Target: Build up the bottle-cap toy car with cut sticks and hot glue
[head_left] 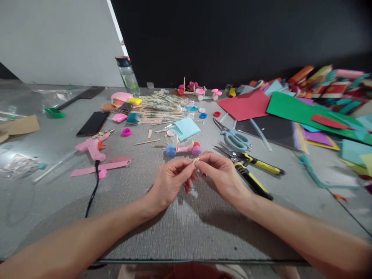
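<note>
Over the front middle of the table, my left hand [171,180] and my right hand [225,176] meet at the fingertips. Both pinch a small cream-coloured piece [196,160]; most of it is hidden by the fingers, and its material is unclear. Just behind them stands a little model [183,148] with blue and red-purple round wheels. A bit of something light blue [193,190] shows beneath my left fingers. Yellow-and-black pliers [250,170] lie to the right of my right hand, with blue-handled scissors [235,137] behind them.
To the left lie a pink glue gun [91,147] with its black cord, a phone [93,124] and pink strips [101,166]. Wooden sticks [162,106], bottle caps and a water bottle [128,75] are farther back. Coloured sheets [247,104] cover the right side.
</note>
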Demonstrator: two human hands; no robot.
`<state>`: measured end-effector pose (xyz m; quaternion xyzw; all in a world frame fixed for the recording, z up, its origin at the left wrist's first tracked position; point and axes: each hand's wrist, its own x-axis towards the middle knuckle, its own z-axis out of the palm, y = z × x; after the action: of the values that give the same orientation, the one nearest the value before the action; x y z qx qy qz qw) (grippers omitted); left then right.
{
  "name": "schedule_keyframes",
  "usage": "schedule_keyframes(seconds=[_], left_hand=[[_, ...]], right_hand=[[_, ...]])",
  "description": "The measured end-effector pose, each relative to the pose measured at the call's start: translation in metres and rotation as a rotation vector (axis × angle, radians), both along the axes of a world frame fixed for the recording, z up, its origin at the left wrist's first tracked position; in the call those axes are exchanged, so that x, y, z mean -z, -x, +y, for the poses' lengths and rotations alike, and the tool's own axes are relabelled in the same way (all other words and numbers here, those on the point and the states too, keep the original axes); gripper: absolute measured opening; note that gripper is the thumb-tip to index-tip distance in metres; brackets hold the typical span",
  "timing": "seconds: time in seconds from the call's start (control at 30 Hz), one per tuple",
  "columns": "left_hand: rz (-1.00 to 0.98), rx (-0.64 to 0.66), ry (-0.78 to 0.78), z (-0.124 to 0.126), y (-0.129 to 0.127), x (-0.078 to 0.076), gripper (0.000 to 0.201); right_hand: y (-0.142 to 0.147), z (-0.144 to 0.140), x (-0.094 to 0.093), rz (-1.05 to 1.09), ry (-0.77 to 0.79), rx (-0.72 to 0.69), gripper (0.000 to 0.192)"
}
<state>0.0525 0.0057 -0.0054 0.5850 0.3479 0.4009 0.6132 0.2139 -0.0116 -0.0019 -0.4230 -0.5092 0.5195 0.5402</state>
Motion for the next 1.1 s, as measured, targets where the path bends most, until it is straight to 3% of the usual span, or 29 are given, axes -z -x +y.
schedule_keyframes(seconds=[0.23, 0.4, 0.67, 0.9, 1.0, 1.1], left_hand=[[-0.041, -0.031, 0.058, -0.003, 0.000, -0.002, 0.029], [-0.082, -0.019, 0.097, -0.002, 0.000, -0.001, 0.028], [-0.108, -0.005, 0.138, -0.003, 0.001, -0.001, 0.028], [-0.084, 0.153, 0.300, 0.003, 0.002, 0.007, 0.037], [-0.002, 0.204, 0.251, 0.001, 0.002, 0.007, 0.038], [0.083, 0.114, 0.119, -0.002, 0.004, 0.004, 0.029]], right_hand=[[-0.002, -0.002, 0.014, 0.070, 0.054, -0.131, 0.012], [-0.002, -0.002, 0.017, 0.054, -0.005, -0.067, 0.007], [0.000, 0.000, 0.020, 0.134, 0.048, -0.035, 0.004], [-0.002, 0.001, 0.015, 0.133, 0.104, -0.056, 0.014], [-0.005, 0.003, 0.007, 0.040, 0.122, -0.069, 0.020], [-0.016, 0.009, -0.004, -0.071, 0.079, -0.051, 0.024]])
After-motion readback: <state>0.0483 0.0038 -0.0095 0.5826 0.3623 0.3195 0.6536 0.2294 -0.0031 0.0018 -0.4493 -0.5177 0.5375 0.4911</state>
